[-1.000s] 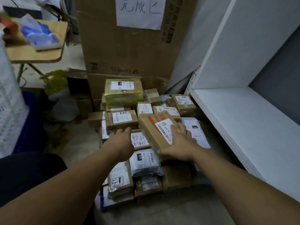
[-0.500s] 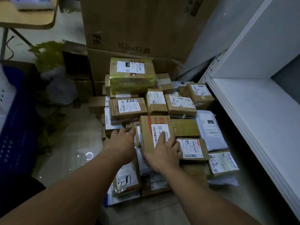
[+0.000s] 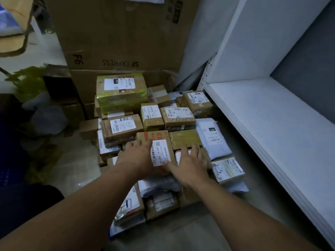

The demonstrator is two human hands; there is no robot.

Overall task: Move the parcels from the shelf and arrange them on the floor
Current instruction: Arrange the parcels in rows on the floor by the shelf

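A brown parcel with a red stripe and a white barcode label point(image 3: 160, 148) lies on top of the pile of parcels point(image 3: 121, 125) on the floor. My left hand point(image 3: 135, 157) rests against its left side, fingers straight along the top edge. My right hand point(image 3: 189, 168) lies flat with spread fingers just right of it, over a lower parcel, thumb near the label's bottom corner. The white shelf point(image 3: 272, 134) on the right shows a bare board.
A large SF Express carton point(image 3: 119, 33) stands behind the pile. A yellow-green wrapped box point(image 3: 121, 95) sits at the back, a grey mailer bag point(image 3: 212, 136) at the right. Dark blue crates point(image 3: 9, 160) and bagged clutter fill the left. Bare floor point(image 3: 76, 167) shows left of the pile.
My right hand has slid off the striped parcel's label to its right side and spread its fingers. My left hand has moved in against the parcel's left edge.
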